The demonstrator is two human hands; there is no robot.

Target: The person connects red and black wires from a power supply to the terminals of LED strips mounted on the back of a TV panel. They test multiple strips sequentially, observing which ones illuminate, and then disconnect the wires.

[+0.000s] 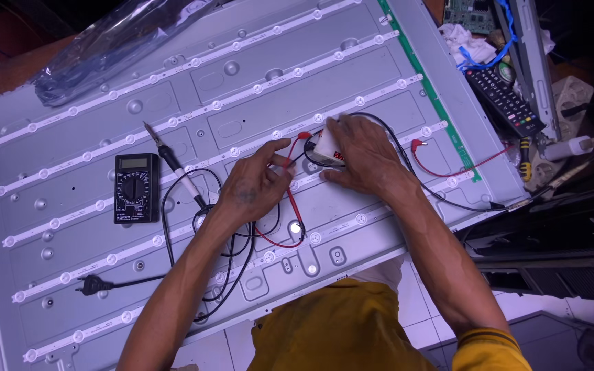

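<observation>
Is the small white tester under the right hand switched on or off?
On: the tester under the right hand shows lit red digits.

The right hand covered most of the small white tester, so only one end and a strip of its red display showed, too blurred to read. Whether its fingers gripped the tester or merely rested on it could not be told. The left hand hid the part of the red probe that ran under it. The meter had a dial too small to make out. The metal panel ran off the left edge. The remote had buttons too small to tell apart.
</observation>
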